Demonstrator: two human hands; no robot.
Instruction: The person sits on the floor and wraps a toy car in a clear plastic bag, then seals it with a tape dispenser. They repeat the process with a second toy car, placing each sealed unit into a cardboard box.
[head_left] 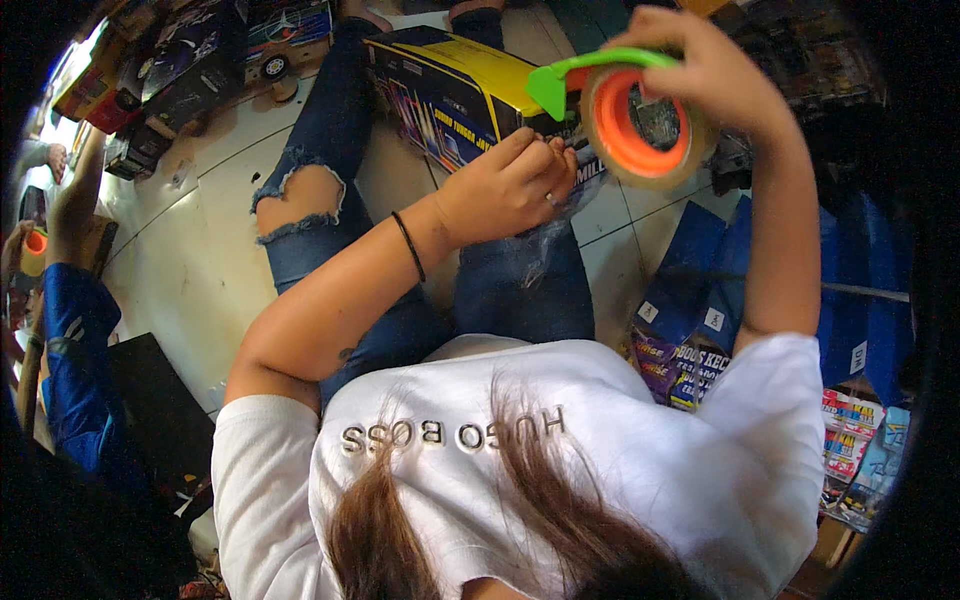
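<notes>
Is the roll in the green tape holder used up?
Not used up: a brownish band of tape is wound around the orange ring. How much is left, I cannot tell.

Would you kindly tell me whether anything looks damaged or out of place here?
The jeans have a frayed hole at the left knee, perhaps by design; crumpled clear film hangs loose below the left hand.
</notes>
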